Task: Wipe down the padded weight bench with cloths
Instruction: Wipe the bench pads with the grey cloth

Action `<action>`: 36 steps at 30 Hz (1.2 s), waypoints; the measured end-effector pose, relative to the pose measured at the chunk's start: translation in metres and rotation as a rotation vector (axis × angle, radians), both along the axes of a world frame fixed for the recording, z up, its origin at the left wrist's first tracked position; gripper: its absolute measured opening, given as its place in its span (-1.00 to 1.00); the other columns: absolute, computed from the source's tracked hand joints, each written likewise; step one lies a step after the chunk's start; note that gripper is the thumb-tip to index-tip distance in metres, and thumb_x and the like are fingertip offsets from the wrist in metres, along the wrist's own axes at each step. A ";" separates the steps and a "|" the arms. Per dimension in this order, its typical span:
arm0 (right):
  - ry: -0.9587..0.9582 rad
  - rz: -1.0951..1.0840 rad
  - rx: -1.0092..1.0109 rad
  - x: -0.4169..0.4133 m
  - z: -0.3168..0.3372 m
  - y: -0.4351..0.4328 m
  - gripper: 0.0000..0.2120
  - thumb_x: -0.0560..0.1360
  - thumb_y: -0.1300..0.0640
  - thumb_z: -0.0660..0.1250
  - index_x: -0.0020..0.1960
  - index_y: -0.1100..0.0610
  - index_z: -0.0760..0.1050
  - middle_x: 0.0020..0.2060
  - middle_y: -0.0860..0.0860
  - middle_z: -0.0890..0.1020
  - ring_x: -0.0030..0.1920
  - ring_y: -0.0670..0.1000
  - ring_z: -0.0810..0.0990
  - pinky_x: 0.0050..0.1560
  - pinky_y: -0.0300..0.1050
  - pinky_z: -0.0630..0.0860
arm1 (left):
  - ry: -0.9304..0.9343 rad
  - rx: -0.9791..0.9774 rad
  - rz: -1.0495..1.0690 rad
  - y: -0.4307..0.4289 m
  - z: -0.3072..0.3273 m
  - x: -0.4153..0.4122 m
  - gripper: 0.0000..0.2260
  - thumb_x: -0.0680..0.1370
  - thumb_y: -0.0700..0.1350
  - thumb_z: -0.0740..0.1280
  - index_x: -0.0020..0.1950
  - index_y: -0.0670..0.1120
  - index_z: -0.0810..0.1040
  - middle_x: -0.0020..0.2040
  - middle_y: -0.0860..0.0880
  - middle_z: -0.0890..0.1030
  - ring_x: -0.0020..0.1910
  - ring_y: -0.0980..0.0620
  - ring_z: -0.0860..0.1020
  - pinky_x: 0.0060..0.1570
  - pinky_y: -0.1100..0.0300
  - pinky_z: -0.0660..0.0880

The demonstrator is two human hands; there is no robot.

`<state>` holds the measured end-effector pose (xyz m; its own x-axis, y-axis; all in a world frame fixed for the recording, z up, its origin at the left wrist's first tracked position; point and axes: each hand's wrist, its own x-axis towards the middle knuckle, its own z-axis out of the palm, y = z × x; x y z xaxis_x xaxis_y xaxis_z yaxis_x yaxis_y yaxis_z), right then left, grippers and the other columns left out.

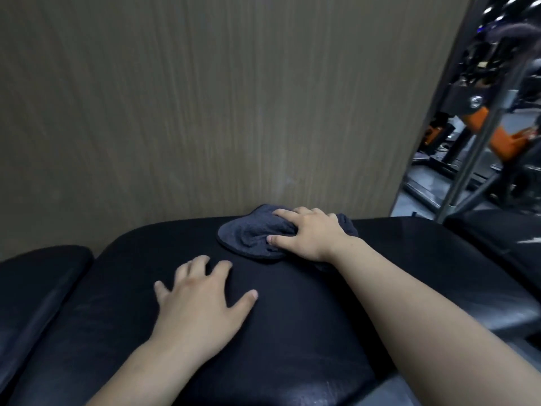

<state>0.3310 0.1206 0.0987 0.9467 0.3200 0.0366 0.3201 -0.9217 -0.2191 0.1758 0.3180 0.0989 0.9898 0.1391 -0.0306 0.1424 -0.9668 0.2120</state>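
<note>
Padded bench (292, 332): black upholstery, glossy, with faint scuffs near the close edge. The main pad is wide with rounded far corners. A separate black pad (38, 279) lies to the left across a narrow gap, and another dark padded surface (497, 232) lies at far right.

Directly on the main pad:
- Dark grey cloth (248, 237), bunched, near the far edge, right of centre.
- Right hand (307, 237) on top of the cloth, gripping a fold between thumb and fingers.
- Left hand (199, 303) palm-down on bare upholstery, fingers spread, near the cloth but apart from it.
</note>
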 end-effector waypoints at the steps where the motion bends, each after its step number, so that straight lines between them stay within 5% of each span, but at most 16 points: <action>1: 0.003 -0.008 0.006 -0.001 0.000 -0.009 -0.25 0.37 -0.54 0.12 0.50 -0.32 0.18 0.42 -0.08 0.41 0.41 0.10 0.33 0.36 0.19 0.22 | 0.001 0.008 0.006 -0.001 0.000 0.001 -0.33 0.45 0.48 0.06 0.48 0.21 0.24 0.55 0.04 0.18 0.52 -0.05 0.12 0.43 -0.30 0.16; 19: 0.016 -0.205 -0.081 0.022 0.006 -0.159 -0.27 0.39 -0.54 0.12 0.49 -0.28 0.23 0.29 0.02 0.51 0.37 0.15 0.41 0.33 0.13 0.32 | -0.015 -0.004 0.016 0.004 -0.004 0.004 -0.20 0.29 0.60 -0.10 0.45 0.29 0.25 0.49 0.17 0.22 0.47 0.01 0.20 0.38 -0.19 0.29; 25: 0.084 -0.388 -0.003 0.027 0.008 -0.220 -0.20 0.30 -0.58 0.14 0.48 -0.30 0.25 0.38 -0.01 0.51 0.39 0.12 0.44 0.34 0.07 0.39 | 0.007 -0.032 0.002 0.003 -0.002 -0.001 -0.25 0.36 0.56 -0.05 0.49 0.28 0.17 0.54 0.18 0.12 0.53 0.06 0.10 0.48 -0.19 0.15; 32: 0.060 -0.405 -0.008 0.009 0.009 -0.224 -0.25 0.36 -0.54 0.12 0.48 -0.28 0.24 0.28 0.05 0.52 0.34 0.18 0.46 0.29 0.13 0.41 | -0.045 -0.060 -0.003 -0.006 -0.003 0.003 -0.33 0.40 0.51 0.06 0.43 0.25 0.32 0.47 0.15 0.26 0.48 0.01 0.18 0.42 -0.28 0.19; 36: 0.023 -0.407 -0.029 -0.008 0.004 -0.233 -0.26 0.40 -0.51 0.15 0.52 -0.28 0.18 0.40 0.04 0.42 0.42 0.20 0.35 0.39 0.14 0.32 | -0.046 -0.059 -0.070 -0.031 0.000 0.008 -0.34 0.41 0.51 0.08 0.42 0.22 0.34 0.45 0.14 0.28 0.46 0.02 0.22 0.40 -0.27 0.23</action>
<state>0.3230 -0.1127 0.1030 0.9967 -0.0801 0.0109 -0.0765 -0.9780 -0.1939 0.1838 0.2865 0.0988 0.9976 0.0686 0.0094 0.0634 -0.9597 0.2738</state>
